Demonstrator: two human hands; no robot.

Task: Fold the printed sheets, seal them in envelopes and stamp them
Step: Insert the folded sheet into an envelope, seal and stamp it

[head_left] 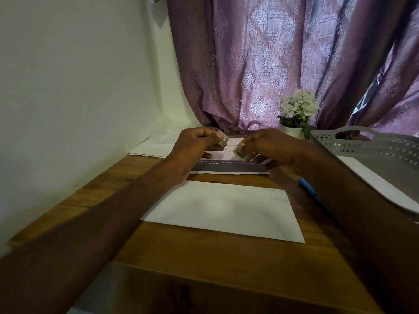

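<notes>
Damask-patterned purple curtain (283, 60), white envelope (224, 209)

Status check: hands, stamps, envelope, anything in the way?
Left hand and right hand each pinch a stamp piece above the printed sheet. Envelope flat, unstamped. Blue pen beside it, clear.

Dim indoor light here, daylight glowing softly through the purple curtain (283, 60) at the back and brightening its folds. Forearms fall in deep shadow, with a soft shadow across the white envelope (223, 210) mid-desk. Wide-angle bending curves the edges; the near desk (204, 257) edge looks soft and blurred.
</notes>
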